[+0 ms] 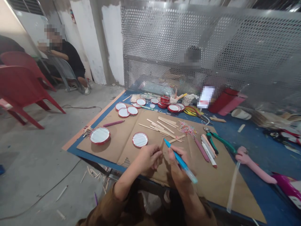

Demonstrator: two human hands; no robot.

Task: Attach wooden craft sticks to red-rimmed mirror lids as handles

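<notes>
Between the fingers of my left hand [150, 158] is a short wooden stick [162, 143], held upright above the cardboard [131, 125]. My right hand [180, 163] grips a blue marker [180, 159], its tip close to the top of the stick. Just behind my left hand lies a round red-rimmed disc [140, 139]. Farther left sits a thicker red-rimmed disc [100, 135] with sticks poking out at its left side. Loose wooden sticks [164, 126] and a heap of colored bands [187, 129] lie beyond my hands.
Several markers [208, 150], green-handled pliers [213, 141] and a pink tool [255, 166] lie to the right. More red-rimmed discs [123, 112], yellow-handled scissors [192, 111] and a phone [206, 97] line the back, before a perforated metal screen [160, 40]. A person sits at left.
</notes>
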